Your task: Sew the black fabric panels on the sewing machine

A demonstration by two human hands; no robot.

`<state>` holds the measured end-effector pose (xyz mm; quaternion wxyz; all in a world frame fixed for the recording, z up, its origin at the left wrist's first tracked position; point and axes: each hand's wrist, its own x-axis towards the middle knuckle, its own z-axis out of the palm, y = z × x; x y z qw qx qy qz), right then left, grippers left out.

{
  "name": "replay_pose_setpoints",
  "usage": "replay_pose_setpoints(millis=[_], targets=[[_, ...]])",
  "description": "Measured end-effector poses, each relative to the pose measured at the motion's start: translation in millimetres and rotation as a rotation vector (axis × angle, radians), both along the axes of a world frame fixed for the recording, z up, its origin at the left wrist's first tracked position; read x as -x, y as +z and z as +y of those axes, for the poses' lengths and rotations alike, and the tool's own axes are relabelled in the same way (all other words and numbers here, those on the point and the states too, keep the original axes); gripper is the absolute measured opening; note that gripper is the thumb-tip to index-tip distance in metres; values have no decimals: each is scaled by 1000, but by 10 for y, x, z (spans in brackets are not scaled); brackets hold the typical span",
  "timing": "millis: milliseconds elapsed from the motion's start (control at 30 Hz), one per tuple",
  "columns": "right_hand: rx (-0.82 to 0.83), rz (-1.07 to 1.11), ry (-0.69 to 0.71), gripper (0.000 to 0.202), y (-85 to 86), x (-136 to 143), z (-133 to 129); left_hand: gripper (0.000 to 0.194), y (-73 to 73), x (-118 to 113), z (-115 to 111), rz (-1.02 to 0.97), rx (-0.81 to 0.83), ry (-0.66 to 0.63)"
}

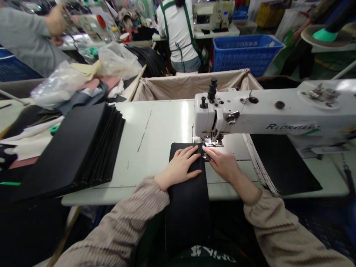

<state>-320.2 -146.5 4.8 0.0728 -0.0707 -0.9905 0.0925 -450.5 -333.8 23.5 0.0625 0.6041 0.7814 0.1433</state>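
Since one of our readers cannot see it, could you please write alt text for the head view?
A person's left hand rests on a black panel at a white sewing machine, the right hand by the panel's right edge. Stacked black pieces lie to the left, and more black pieces lie to the right.

At six o'clock, the panel (189,207) looks smooth, matt; at three, the machine (256,115) has glossy paint. The tabletop (161,122) is smooth, shiny. At twelve, a satiny cloth lining (178,87); at ten, a crinkled plastic bag (59,83).
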Motion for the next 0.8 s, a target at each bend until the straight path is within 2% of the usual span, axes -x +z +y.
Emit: replay_pose_setpoints(millis=[133,300,467,800], targets=[[-23,-34,7,50,30,1,-4,57,-18,-20,57,-4,-4,-1],[-37,-94,8,51,66,18,-1,54,-57,-36,96,7,-21,63],[-20,-109,17,51,66,24,14,55,-51,-28,99,6,-7,22],[37,-77,32,49,20,13,44,56,-55,-57,97,-18,-28,36]])
